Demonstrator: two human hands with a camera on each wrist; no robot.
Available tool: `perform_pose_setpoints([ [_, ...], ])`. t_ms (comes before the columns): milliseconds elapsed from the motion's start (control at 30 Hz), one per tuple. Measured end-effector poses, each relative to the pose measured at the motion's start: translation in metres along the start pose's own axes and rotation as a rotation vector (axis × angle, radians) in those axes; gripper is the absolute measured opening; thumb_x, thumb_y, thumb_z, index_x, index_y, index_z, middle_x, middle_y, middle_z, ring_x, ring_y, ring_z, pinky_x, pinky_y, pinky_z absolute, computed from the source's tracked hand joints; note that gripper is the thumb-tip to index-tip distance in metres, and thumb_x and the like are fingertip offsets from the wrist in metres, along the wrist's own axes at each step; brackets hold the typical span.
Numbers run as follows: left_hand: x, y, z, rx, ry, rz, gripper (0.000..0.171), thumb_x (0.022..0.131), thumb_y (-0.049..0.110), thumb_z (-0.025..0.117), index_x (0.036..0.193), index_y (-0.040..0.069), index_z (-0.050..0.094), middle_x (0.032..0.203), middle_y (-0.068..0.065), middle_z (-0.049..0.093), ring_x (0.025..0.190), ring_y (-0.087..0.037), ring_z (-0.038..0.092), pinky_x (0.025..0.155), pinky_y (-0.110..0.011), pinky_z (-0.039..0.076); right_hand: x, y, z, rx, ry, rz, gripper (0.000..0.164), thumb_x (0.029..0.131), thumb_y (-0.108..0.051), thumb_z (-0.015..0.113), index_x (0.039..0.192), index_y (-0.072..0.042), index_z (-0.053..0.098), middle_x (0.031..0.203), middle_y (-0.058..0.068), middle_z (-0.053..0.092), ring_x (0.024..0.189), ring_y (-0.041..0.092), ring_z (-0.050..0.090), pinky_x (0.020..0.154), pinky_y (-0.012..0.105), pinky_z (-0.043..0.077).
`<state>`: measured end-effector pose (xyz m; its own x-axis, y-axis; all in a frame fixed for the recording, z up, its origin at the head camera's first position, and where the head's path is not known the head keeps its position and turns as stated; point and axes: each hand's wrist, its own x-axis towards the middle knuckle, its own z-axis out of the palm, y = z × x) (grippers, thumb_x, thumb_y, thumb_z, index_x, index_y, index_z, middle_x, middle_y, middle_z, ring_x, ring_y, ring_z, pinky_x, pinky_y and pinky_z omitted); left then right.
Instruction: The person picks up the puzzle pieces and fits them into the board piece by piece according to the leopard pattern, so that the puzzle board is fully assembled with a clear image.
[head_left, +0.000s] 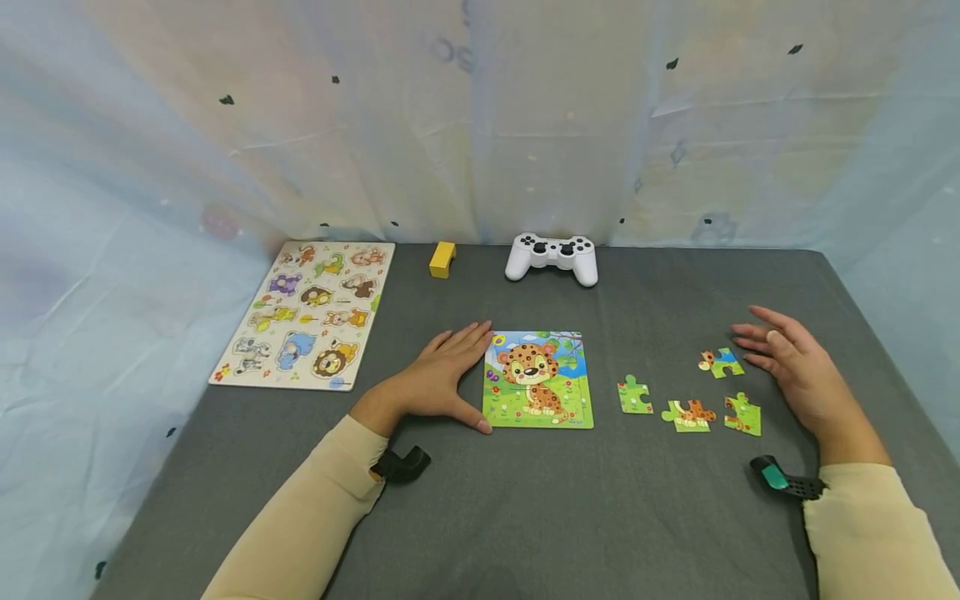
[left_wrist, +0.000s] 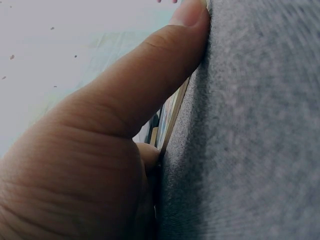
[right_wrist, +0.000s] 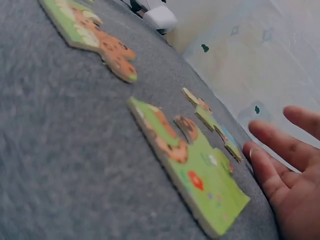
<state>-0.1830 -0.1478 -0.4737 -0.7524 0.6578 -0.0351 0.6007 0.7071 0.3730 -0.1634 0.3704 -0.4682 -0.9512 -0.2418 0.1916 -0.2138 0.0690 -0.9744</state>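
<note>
My left hand (head_left: 431,379) lies flat along the left side of a leopard puzzle board (head_left: 551,387), fingertips at its upper left corner and thumb at the lower left. In the left wrist view the thumb (left_wrist: 135,75) stretches out low over the cloth, partly hiding the board's thin edge. My right hand (head_left: 806,383) hovers at the far right, fingers loosely spread and holding nothing. Just left of it lie several loose jigsaw pieces: a blue-and-green piece (head_left: 725,364), a green corner piece (right_wrist: 212,185), a spotted-body piece (head_left: 690,417) and a green piece (head_left: 634,396).
A wooden animal puzzle board (head_left: 306,340) lies at the left. Along the back are a yellow block (head_left: 441,261) and a white game controller (head_left: 552,258), close to the hanging curtain (head_left: 555,125). Grey cloth (head_left: 570,517) covers the table.
</note>
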Motion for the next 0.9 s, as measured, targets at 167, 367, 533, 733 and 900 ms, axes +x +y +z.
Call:
perform_pose_setpoints([
  [167, 0.000, 0.000, 0.000, 0.007, 0.001, 0.000, 0.136, 0.054, 0.086, 0.063, 0.155, 0.015, 0.007, 0.160, 0.000, 0.000, 0.144, -0.019, -0.001, 0.111, -0.049, 0.001, 0.000, 0.002, -0.004, -0.424, -0.056, 0.081, 0.063, 0.097, -0.010, 0.057, 0.152, -0.020, 0.029, 0.142, 0.013, 0.042, 0.123, 0.008, 0.041, 0.086, 0.012, 0.036],
  [367, -0.001, 0.000, 0.000, 0.010, -0.002, -0.011, 0.135, 0.055, 0.088, 0.060, 0.155, 0.016, 0.008, 0.160, 0.002, 0.001, 0.144, -0.018, -0.001, 0.111, -0.049, 0.002, 0.003, 0.002, -0.001, -0.671, -0.135, 0.104, 0.059, 0.088, -0.025, 0.072, 0.142, -0.020, 0.048, 0.146, 0.002, 0.035, 0.128, 0.011, 0.031, 0.091, 0.016, 0.028],
  [533, 0.000, -0.001, 0.000, 0.009, -0.010, -0.012, 0.135, 0.055, 0.087, 0.062, 0.155, 0.016, 0.006, 0.160, 0.001, 0.000, 0.144, -0.018, -0.001, 0.111, -0.049, 0.002, 0.006, -0.001, 0.005, -0.699, -0.159, 0.113, 0.040, 0.090, -0.028, 0.069, 0.127, -0.015, 0.061, 0.148, 0.007, 0.030, 0.134, 0.036, 0.025, 0.094, 0.054, 0.027],
  [733, -0.001, -0.001, 0.001, 0.013, -0.005, -0.011, 0.135, 0.055, 0.088, 0.061, 0.156, 0.015, 0.007, 0.160, 0.001, 0.000, 0.144, -0.018, -0.001, 0.111, -0.048, 0.002, 0.006, -0.003, 0.012, -0.722, -0.113, 0.101, 0.021, 0.091, -0.023, 0.069, 0.110, -0.015, 0.068, 0.140, 0.007, 0.039, 0.123, 0.029, 0.036, 0.086, 0.039, 0.033],
  [900, -0.001, -0.001, 0.001, 0.015, -0.002, -0.005, 0.136, 0.054, 0.088, 0.061, 0.156, 0.015, 0.007, 0.160, 0.000, 0.000, 0.144, -0.019, 0.000, 0.112, -0.049, 0.002, 0.006, -0.003, 0.015, -0.759, -0.057, 0.108, 0.026, 0.090, -0.026, 0.069, 0.113, -0.014, 0.067, 0.124, 0.005, 0.048, 0.104, 0.019, 0.045, 0.077, 0.021, 0.035],
])
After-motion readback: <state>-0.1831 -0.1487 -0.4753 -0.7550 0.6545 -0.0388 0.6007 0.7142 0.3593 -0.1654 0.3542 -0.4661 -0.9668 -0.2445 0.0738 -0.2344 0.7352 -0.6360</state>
